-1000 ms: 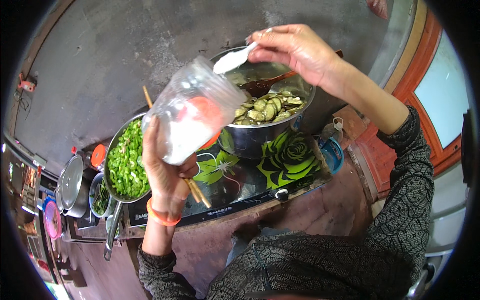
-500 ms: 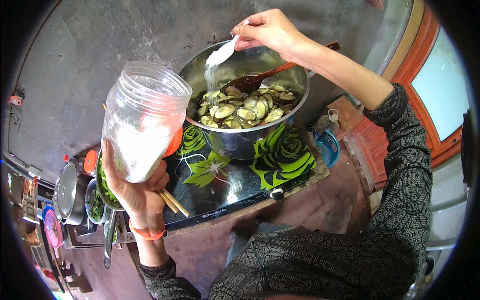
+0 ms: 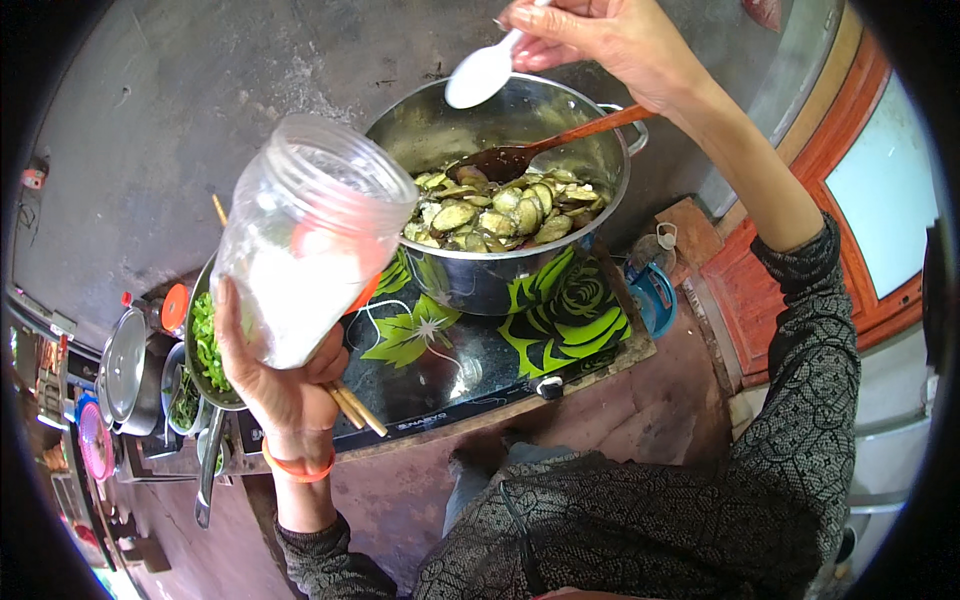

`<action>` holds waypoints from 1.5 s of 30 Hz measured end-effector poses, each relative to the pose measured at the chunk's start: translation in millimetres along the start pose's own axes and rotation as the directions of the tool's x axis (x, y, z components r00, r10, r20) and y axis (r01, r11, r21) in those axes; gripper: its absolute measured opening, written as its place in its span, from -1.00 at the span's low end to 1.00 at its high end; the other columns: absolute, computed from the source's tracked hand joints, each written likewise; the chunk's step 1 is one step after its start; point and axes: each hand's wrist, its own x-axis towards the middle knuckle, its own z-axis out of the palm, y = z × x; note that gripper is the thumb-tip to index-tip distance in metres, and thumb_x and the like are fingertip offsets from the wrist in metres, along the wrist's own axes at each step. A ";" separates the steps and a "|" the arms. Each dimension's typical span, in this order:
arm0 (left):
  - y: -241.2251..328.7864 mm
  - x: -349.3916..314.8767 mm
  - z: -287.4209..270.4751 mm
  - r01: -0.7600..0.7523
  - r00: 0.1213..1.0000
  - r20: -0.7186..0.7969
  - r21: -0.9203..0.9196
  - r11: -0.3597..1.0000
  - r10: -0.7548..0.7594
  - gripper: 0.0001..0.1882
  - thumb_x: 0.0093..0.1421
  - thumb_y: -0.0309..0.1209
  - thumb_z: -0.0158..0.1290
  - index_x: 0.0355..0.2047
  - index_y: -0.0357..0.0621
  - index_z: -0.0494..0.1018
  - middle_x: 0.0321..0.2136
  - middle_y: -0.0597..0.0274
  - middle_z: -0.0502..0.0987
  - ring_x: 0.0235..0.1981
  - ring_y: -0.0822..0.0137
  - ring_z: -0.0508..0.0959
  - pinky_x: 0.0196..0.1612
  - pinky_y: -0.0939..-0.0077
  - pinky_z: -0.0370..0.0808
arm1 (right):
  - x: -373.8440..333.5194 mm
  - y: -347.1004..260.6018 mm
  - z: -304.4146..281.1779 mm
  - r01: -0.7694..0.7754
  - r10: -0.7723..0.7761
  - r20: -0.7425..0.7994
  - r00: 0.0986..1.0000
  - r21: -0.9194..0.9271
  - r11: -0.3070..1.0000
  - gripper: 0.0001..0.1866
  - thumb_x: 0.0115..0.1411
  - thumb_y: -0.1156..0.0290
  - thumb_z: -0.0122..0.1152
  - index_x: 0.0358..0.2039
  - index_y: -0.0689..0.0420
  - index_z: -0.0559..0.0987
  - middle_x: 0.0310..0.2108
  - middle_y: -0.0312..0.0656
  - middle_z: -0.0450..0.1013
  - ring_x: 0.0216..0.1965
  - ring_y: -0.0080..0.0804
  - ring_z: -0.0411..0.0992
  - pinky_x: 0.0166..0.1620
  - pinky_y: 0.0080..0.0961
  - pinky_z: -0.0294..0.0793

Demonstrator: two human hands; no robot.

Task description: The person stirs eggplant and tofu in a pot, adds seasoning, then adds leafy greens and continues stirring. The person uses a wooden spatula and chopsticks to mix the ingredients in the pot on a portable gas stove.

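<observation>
Tilted toward the pot, a clear plastic jar [image 3: 318,215] part full of white granules rests in my left hand [image 3: 280,395], whose fingers wrap its lower part. An orange-red lid-like thing [image 3: 366,294] shows partly behind the jar. My right hand [image 3: 605,45] pinches a white spoon [image 3: 480,77] above the pot's far rim; its bowl seems to hold no granules. Below, the steel pot [image 3: 420,145] contains browned green vegetable slices [image 3: 505,215], perhaps eggplant. A wooden spoon [image 3: 560,138] leans in it, its handle over the right rim.
The pot stands on a black cooktop [image 3: 470,372] with green flower patterns. Wooden chopsticks [image 3: 358,408] pass behind my left hand; whether it holds them is unclear. To the left are a pan [image 3: 205,480] of chopped greens and a lidded pot [image 3: 126,365]. A blue container [image 3: 655,300] sits right.
The stream of white granules from the spoon has stopped. My right hand has moved right and up with the spoon. The jar has shifted slightly right and tilted more toward the pot.
</observation>
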 end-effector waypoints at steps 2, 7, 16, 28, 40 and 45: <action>-4.0 -1.3 2.2 0.024 0.999 0.023 -0.014 1.000 -0.023 -0.40 0.19 0.26 0.05 -0.13 -0.03 0.44 -0.61 0.42 0.38 -0.80 0.52 0.10 -0.72 0.61 -0.08 | -6.1 -14.4 21.2 0.023 -0.026 0.048 0.998 0.062 0.998 -0.80 0.32 0.49 0.19 -0.16 0.38 0.62 -0.32 -0.04 0.62 -0.31 -0.41 0.62 -0.19 -0.58 0.66; -7.2 -12.4 2.5 0.053 0.994 0.100 -0.078 0.996 -0.045 -0.41 0.22 0.21 0.05 -0.07 -0.04 0.43 -0.52 0.40 0.46 -0.80 0.53 0.16 -0.73 0.63 -0.01 | -11.2 -20.7 89.8 0.100 -0.123 0.335 0.934 0.086 0.991 -0.79 0.29 0.44 0.25 -0.19 0.36 0.64 -0.34 -0.15 0.63 -0.32 -0.53 0.60 -0.18 -0.58 0.63; -0.2 -45.0 -31.2 0.044 0.993 0.118 -0.229 0.972 -0.017 -0.10 0.11 0.45 -0.07 0.11 -0.09 0.36 -0.48 0.37 0.45 -0.75 0.53 0.15 -0.68 0.60 0.02 | -0.1 -20.3 132.5 0.196 -0.257 0.311 0.915 0.216 0.956 -0.53 0.31 0.17 0.26 0.06 0.27 0.56 -0.13 -0.11 0.59 -0.12 -0.44 0.58 -0.04 -0.53 0.58; 4.7 -71.2 -63.7 0.018 0.978 0.193 -0.454 0.891 0.079 -0.02 0.09 0.53 -0.18 0.10 -0.12 0.35 -0.46 0.34 0.40 -0.70 0.52 0.12 -0.64 0.59 0.03 | -15.5 -8.1 211.6 -0.051 -0.198 0.561 0.804 0.396 0.917 -0.03 0.12 0.27 0.49 0.40 0.14 0.09 0.19 -0.14 0.32 0.19 -0.38 0.34 0.26 -0.35 0.36; 91.4 -92.2 -156.5 -0.175 0.964 -0.228 -0.149 0.973 0.139 -0.29 0.17 0.41 -0.14 -0.10 0.04 0.44 -0.59 0.44 0.40 -0.79 0.52 0.21 -0.76 0.63 0.05 | 32.8 -55.9 355.5 0.846 -0.759 0.573 0.309 0.199 0.495 -0.25 0.11 0.13 0.23 0.25 0.25 0.28 0.19 -0.03 0.27 0.23 -0.14 0.22 0.26 -0.21 0.23; 167.6 -107.5 -229.9 -0.482 0.846 -0.282 -0.041 0.875 0.453 -0.43 0.24 0.19 -0.01 -0.05 -0.03 0.47 -0.43 0.36 0.58 -0.73 0.54 0.39 -0.78 0.66 0.10 | 46.0 -69.6 466.0 0.689 -0.806 0.358 0.471 0.421 0.590 -0.30 0.20 0.11 0.14 0.27 0.16 0.24 0.17 -0.08 0.22 0.21 -0.30 0.20 0.24 -0.28 0.24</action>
